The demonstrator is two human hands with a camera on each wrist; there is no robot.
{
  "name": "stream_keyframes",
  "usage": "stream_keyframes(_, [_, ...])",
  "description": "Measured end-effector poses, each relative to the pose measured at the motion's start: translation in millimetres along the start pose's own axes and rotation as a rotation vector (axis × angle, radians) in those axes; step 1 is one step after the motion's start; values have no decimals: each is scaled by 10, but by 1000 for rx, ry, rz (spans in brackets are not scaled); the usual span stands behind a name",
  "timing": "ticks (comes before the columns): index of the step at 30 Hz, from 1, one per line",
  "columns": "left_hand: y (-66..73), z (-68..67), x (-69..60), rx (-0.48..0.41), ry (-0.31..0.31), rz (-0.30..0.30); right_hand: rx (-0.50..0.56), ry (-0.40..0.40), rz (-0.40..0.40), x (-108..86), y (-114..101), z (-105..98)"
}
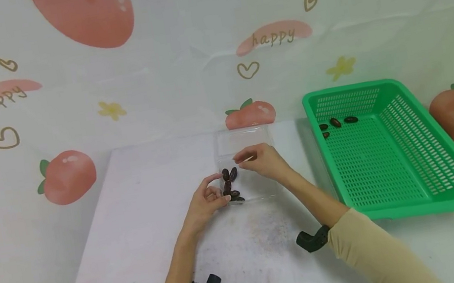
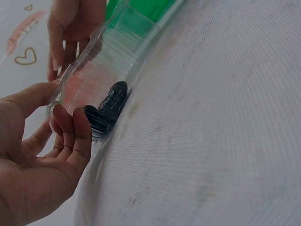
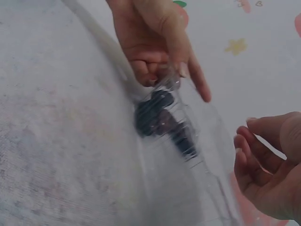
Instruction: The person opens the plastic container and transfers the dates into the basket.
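A clear plastic box point(image 1: 259, 185) with its lid folded back lies on the table. Several dark brown oval dates point(image 1: 227, 185) sit along its left side. My left hand point(image 1: 205, 206) grips the box's left edge, with the thumb at the near corner and the fingers along the side. Above the box, my right hand point(image 1: 264, 160) hovers near the lid hinge with bent, loose fingers. In the right wrist view, no date shows between the right hand's fingertips point(image 3: 241, 136). Through the box wall point(image 2: 89, 70), dates point(image 2: 113, 101) show in the left wrist view.
A large green plastic basket point(image 1: 383, 211) stands to the right, with several dates point(image 1: 335, 122) at its far left corner. Behind the white table point(image 1: 144, 185) hangs a printed cloth point(image 1: 170, 71). Both wrists carry black mounts.
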State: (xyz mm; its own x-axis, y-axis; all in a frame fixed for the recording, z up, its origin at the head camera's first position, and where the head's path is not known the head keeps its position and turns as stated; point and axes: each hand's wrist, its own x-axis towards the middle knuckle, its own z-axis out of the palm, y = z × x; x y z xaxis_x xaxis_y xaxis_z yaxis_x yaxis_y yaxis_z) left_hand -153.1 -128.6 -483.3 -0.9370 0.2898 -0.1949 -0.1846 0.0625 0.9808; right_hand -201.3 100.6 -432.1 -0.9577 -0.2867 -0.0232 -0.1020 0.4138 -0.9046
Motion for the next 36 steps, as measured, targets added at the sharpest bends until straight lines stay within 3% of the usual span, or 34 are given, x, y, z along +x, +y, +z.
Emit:
stream_keyframes(10, [-12,6,-6,18,7,-3,29,54,60,39,207,176])
stream_keyframes(20, [-12,10,-21,6,4,0,-50,68,94,61,265,313])
stream_keyframes(27, [-9,6,-14,9,-6,13,-45,52,105,75,274,344])
stream_keyframes(36, [13,9,-30,5,-6,13,-175,-18,139,101,279,387])
